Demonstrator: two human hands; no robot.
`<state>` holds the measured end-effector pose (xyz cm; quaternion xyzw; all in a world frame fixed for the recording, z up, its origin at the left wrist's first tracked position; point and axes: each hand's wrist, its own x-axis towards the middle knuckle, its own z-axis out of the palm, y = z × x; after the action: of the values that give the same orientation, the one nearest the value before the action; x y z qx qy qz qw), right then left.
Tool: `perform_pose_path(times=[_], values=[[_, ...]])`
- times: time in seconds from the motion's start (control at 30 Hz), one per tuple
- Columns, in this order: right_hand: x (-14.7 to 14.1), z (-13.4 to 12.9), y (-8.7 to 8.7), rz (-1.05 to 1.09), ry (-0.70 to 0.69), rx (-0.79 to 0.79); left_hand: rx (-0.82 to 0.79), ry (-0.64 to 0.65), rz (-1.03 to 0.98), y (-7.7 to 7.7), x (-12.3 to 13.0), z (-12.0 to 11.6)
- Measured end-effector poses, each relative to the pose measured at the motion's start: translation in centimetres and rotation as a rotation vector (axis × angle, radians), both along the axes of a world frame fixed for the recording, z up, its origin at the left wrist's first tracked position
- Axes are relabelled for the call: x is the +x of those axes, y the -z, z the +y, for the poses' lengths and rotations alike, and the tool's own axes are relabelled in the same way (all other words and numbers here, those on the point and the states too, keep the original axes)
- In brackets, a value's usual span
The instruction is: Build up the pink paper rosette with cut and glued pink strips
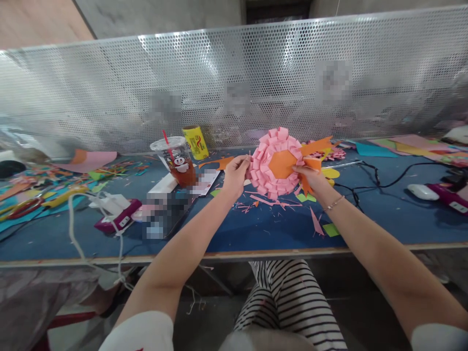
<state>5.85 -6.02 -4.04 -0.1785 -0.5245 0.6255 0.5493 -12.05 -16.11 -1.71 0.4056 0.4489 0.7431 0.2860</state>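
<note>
Above the blue table I hold up a paper rosette [266, 170] with ruffled rings of pink paper loops round a flat orange centre [281, 164]. My left hand [236, 171] pinches its left rim between thumb and fingers. On the right side my right hand [310, 176] grips the rosette, its thumb on the edge of the orange centre and its other fingers partly hidden behind. Orange paper tails [318, 146] stick out to the right, close to that hand. Below the rosette, pink paper scraps [272, 202] and a green piece [331, 230] lie on the tabletop.
A perforated metal panel [219, 58] closes off the back of the table [234, 239]. To my left stand a lidded drink cup [183, 168] and a yellow roll [196, 142]. Scissors [27, 207], paper strips and a purple power strip [119, 217] lie farther left. Black cables [378, 183] cross the right side.
</note>
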Motion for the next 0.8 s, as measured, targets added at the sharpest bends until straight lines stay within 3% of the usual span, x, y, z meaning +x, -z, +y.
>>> perform_pose_path(times=[0.17,0.27,0.4,0.5,0.8], values=[[0.0,0.1,0.0,-0.004,0.007,-0.001,-0.041,0.080,0.007,-0.4,-0.2,-0.5],[-0.1,0.3,0.0,-0.018,0.015,-0.013,-0.115,0.153,0.121,-0.5,-0.5,-0.7],[-0.2,0.4,0.2,-0.040,-0.003,-0.020,-0.183,0.157,0.276,-0.1,-1.0,-0.5],[-0.3,0.4,0.4,-0.067,-0.045,-0.032,-0.134,0.140,0.320,0.4,-1.1,-0.2],[0.1,0.1,0.1,-0.190,-0.037,-0.093,-0.054,0.158,0.188,-0.2,-0.8,-0.4]])
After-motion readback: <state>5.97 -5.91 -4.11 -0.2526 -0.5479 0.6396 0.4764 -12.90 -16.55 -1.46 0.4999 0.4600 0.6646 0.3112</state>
